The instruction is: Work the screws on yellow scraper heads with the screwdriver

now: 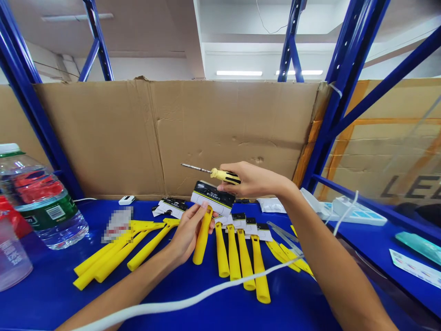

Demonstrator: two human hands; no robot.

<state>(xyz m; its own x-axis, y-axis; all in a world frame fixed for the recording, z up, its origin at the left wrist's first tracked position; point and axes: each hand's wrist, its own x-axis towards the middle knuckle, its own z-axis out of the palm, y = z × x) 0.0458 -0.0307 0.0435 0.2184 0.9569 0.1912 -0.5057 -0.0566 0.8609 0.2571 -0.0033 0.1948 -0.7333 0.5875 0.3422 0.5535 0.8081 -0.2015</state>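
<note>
My left hand is closed around a yellow plastic handle, its thumb pressing a black-and-white printed card at the handle's upper end. Just above the card, my right hand grips a screwdriver with a yellow-and-black handle. Its thin metal shaft points left and touches nothing. Several more yellow handles with cards lie in a row to the right of my left hand. On its other side, several yellow handles without visible cards are grouped on the blue tabletop.
A white cable crosses the foreground. A large water bottle and a translucent cup stand at left. Cardboard walls off the back between blue rack posts. A white power strip and silver metal strips lie at right.
</note>
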